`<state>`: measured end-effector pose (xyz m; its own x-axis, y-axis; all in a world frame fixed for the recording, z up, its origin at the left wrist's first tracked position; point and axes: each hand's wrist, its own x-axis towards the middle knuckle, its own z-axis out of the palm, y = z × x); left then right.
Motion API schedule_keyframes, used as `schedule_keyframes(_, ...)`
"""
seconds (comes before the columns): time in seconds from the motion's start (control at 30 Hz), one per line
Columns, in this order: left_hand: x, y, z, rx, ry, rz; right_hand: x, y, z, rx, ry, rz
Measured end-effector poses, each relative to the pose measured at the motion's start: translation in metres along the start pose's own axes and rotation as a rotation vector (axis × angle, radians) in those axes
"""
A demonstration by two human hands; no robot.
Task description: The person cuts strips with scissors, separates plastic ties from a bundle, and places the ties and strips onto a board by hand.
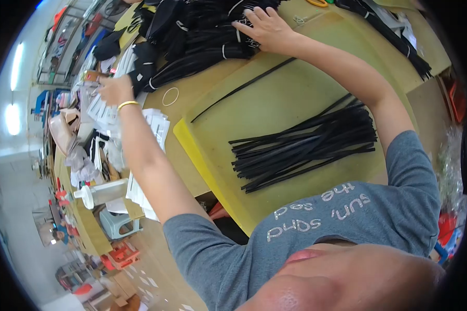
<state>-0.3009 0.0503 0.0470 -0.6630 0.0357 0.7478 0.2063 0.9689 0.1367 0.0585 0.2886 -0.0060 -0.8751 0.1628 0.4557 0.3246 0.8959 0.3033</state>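
Right grip on bundles, "sand" shirt

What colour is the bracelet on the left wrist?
The bracelet is yellow, like gold; the head view shows it.

Before us, a tan tabletop carries a yellow-green flat board strewn with loose flat black strips, plus tied black bundles beyond it and a thin white ring nearby.
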Motion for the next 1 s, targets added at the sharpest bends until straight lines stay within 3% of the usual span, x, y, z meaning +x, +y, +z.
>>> schedule_keyframes(0.07, -0.023, 0.011, -0.002, -0.202, 0.156, 0.358, 0.002, 0.004, -0.006, 0.076, -0.053, 0.018)
schedule_keyframes(0.1, -0.035, 0.012, -0.004, -0.325, -0.068, 0.582, -0.001, 0.009, -0.015, 0.088, 0.181, -0.082)
schedule_keyframes(0.13, -0.045, 0.013, -0.006, -0.444, -0.291, 0.798, -0.002, 0.011, -0.012, 0.095, 0.207, -0.08)
schedule_keyframes(0.2, -0.078, 0.019, -0.007, -0.399, -0.63, 0.894, 0.002, 0.012, -0.004, 0.118, 0.266, -0.082)
schedule_keyframes(0.27, -0.106, 0.012, -0.006, -0.409, -0.465, 0.878, 0.002, 0.012, -0.017, 0.261, 0.297, -0.074)
schedule_keyframes(0.4, -0.083, 0.017, -0.017, -0.278, -0.521, 1.032, -0.015, 0.031, -0.032, 0.441, 0.174, 0.087)
schedule_keyframes(0.47, -0.072, 0.014, -0.023, -0.424, -0.291, 1.174, -0.024, 0.05, -0.021, 0.646, 0.272, 0.068)
schedule_keyframes(0.53, -0.057, 0.017, -0.027, -0.668, -0.056, 1.209, -0.036, 0.057, -0.034, 0.698, 0.173, 0.213)
schedule_keyframes(0.6, -0.042, 0.018, -0.085, -0.467, -0.355, 1.007, -0.048, 0.064, -0.026, 0.704, 0.153, 0.181)
schedule_keyframes(0.67, -0.014, 0.01, -0.116, -0.425, -0.233, 1.087, -0.063, 0.067, -0.017, 0.7, 0.134, 0.169)
schedule_keyframes(0.7, -0.003, 0.009, -0.146, -0.221, -0.47, 0.858, -0.068, 0.067, -0.007, 0.695, 0.133, 0.166)
schedule_keyframes(0.73, 0.021, -0.014, -0.107, -0.429, -0.103, 1.045, -0.072, 0.068, -0.002, 0.689, 0.135, 0.165)
schedule_keyframes(0.83, 0.055, -0.074, -0.114, -0.229, -0.222, 0.719, -0.075, 0.072, -0.001, 0.947, 0.035, 0.254)
schedule_keyframes(0.93, 0.073, -0.147, -0.085, -0.308, -0.213, 0.526, -0.072, 0.051, -0.019, 1.036, 0.051, 0.295)
schedule_keyframes(1.0, 0.068, -0.185, -0.067, -0.164, -0.193, 0.486, -0.075, 0.034, -0.016, 0.787, 0.1, 0.223)
